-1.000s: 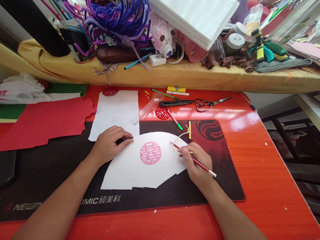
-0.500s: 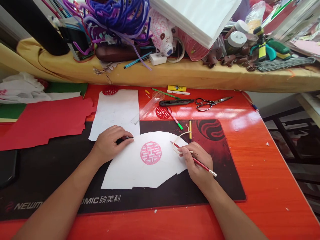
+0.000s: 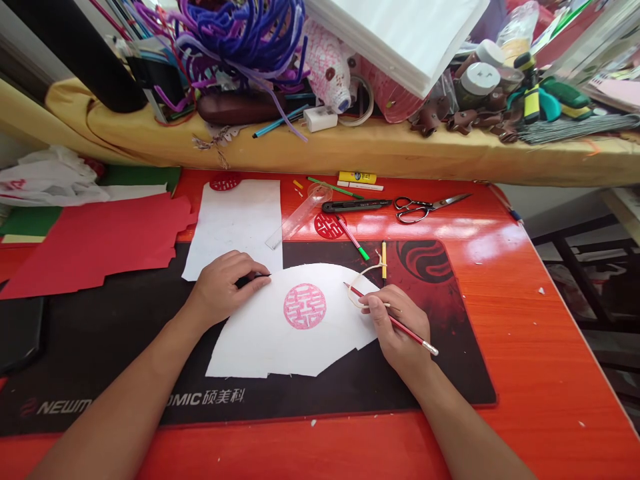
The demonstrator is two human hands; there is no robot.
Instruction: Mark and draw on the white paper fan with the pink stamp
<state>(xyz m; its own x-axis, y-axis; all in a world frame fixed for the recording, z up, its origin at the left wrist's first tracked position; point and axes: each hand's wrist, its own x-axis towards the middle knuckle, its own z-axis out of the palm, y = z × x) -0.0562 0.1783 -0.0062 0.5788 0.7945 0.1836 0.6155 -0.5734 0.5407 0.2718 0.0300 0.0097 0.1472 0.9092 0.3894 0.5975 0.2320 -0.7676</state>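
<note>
**Fingers:** right fingers point(image 3: 373, 303) are pinching a red pencil point(image 3: 400, 327); left fingers point(image 3: 240, 283) are pressing together around a small black item point(image 3: 263, 275).
**Paper:** a curved white paper sheet point(image 3: 255, 340) bearing one pink round print point(image 3: 305, 307) is lying under those fingers.
**Around:** beyond the sheet, one pair of scissors point(image 3: 430, 208), one clear ruler point(image 3: 299, 217), one craft knife point(image 3: 356, 206) and two red paper circles point(image 3: 329, 225) are lying.
**Surface:** a black desk mat point(image 3: 100, 373) is lying beneath the sheet, on an orange wood-grain desk point(image 3: 550, 373).

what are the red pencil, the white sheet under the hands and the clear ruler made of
The red pencil looks like wood under glossy red paint, judging by its sharpened tip and shiny coat. The white sheet looks like thin matte paper, with roughly cut edges and a pink printed emblem. The clear ruler is probably plastic: see-through and shiny, though the look alone can't fully settle that.
</note>
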